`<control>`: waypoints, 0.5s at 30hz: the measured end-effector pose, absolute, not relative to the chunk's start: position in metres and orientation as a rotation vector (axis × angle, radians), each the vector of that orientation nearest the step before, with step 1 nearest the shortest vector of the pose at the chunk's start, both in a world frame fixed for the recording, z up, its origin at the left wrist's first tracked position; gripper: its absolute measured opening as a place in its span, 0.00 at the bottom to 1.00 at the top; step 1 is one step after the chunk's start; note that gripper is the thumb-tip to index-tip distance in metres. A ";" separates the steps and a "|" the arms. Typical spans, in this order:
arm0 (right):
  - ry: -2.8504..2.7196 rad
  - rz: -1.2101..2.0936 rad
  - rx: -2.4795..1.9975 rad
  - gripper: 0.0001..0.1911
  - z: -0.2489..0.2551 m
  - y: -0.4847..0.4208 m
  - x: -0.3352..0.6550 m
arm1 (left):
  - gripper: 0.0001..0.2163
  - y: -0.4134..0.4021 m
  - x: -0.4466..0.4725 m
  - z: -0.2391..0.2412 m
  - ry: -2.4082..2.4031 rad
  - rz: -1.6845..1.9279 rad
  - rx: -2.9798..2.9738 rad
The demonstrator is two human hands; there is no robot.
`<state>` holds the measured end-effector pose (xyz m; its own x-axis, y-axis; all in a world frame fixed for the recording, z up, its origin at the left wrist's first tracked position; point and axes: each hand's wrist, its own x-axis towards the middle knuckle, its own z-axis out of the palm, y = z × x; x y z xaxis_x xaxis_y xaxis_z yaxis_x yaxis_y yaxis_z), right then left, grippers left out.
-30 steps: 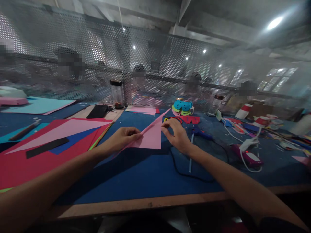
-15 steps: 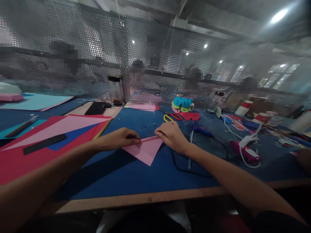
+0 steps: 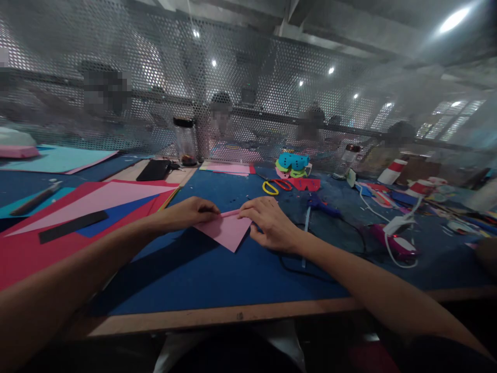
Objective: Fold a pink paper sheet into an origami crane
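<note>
Pink triangular paper sheet, over flat blue surface, long axis running left-right along rolled edge, corner pointing nearward, left hand pinching left end, right hand touching right end, thumb and fingers apart.

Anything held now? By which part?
Pink paper, by its far edge: left hand pinches toward the left; right hand touches farther right, grip unclear.
</note>
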<state>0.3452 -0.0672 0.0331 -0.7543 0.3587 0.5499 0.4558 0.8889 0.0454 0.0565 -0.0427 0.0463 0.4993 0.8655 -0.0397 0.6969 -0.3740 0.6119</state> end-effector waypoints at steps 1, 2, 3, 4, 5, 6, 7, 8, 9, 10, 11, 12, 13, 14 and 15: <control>-2.525 -0.241 -0.573 0.22 0.033 -0.067 0.345 | 0.20 -0.042 0.056 0.046 1.271 0.401 2.155; -2.541 -0.245 -0.562 0.22 0.032 -0.067 0.345 | 0.20 -0.042 0.055 0.045 1.261 0.411 2.138; -2.553 -0.250 -0.551 0.22 0.032 -0.067 0.345 | 0.20 -0.041 0.055 0.045 1.253 0.416 2.127; -2.566 -0.254 -0.540 0.21 0.032 -0.066 0.345 | 0.20 -0.041 0.055 0.044 1.245 0.414 2.119; -2.579 -0.254 -0.531 0.20 0.032 -0.066 0.346 | 0.20 -0.041 0.054 0.044 1.239 0.411 2.114; -2.592 -0.251 -0.520 0.20 0.032 -0.065 0.346 | 0.20 -0.041 0.054 0.044 1.235 0.406 2.113; -2.606 -0.244 -0.508 0.20 0.032 -0.065 0.346 | 0.20 -0.041 0.055 0.043 1.232 0.398 2.114; -2.617 -0.236 -0.495 0.20 0.032 -0.065 0.346 | 0.20 -0.041 0.055 0.043 1.229 0.391 2.118; -2.624 -0.230 -0.483 0.20 0.032 -0.066 0.346 | 0.20 -0.041 0.055 0.043 1.227 0.389 2.120; -2.628 -0.226 -0.473 0.20 0.033 -0.066 0.345 | 0.20 -0.041 0.055 0.043 1.225 0.391 2.122; -2.629 -0.225 -0.466 0.19 0.033 -0.067 0.345 | 0.19 -0.041 0.055 0.044 1.225 0.391 2.122; -2.630 -0.226 -0.462 0.19 0.033 -0.068 0.345 | 0.19 -0.042 0.056 0.044 1.223 0.393 2.118; -2.630 -0.229 -0.460 0.19 0.033 -0.068 0.344 | 0.19 -0.042 0.056 0.045 1.223 0.400 2.111; -2.630 -0.233 -0.459 0.20 0.033 -0.069 0.344 | 0.19 -0.043 0.056 0.045 1.224 0.405 2.103; -2.632 -0.239 -0.458 0.21 0.033 -0.069 0.344 | 0.19 -0.043 0.056 0.045 1.223 0.405 2.098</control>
